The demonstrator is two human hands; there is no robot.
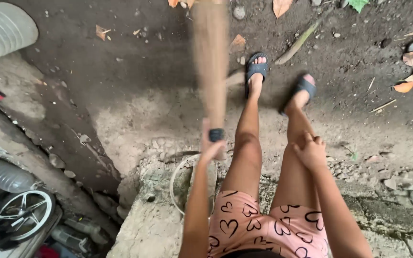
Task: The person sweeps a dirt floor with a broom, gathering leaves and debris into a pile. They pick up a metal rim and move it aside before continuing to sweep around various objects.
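Observation:
My left hand [211,145] grips the dark-bound end of a stick broom [210,57], whose tan bristles reach away over the dirt ground and look blurred. My right hand [310,149] rests on my right knee with its fingers curled and nothing in it. Below me are my legs, pink shorts with black hearts, and my feet in dark sandals [255,68] on the soil.
Dry leaves [404,87] and small stones lie scattered on the ground at the right and top. A clear plastic container [1,29] sits at top left. A small wheel [22,210] and a plastic bottle [5,176] lie at bottom left beside a rough concrete edge [139,224].

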